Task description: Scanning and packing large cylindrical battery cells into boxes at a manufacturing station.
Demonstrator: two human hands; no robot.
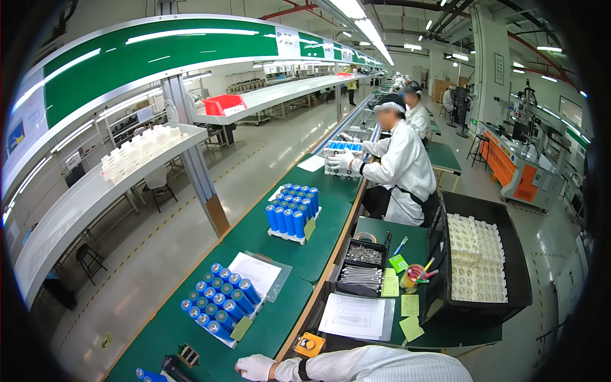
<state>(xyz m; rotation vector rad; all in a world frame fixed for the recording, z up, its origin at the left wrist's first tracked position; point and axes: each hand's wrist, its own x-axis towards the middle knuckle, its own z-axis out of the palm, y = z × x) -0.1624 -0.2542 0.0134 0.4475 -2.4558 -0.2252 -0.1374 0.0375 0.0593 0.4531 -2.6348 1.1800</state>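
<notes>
At the lower edge we see one gloved hand (254,367) — reaching in from the right on a striped sleeve, so we cannot tell for sure which of the hands it is, though it looks like the right. It lies flat on the green table (305,254), fingers loosely spread and holding nothing. The other hand is out of view. Just above and to the left of that hand stands a pack of blue cylindrical cells (221,299) in a white holder, close by but not touching. A sheet of paper (256,272) in a clear sleeve lies beside the pack. Farther along the table sits a second blue pack (291,211). A co-worker in a white coat (402,167) handles a third pack — well apart from us.
</notes>
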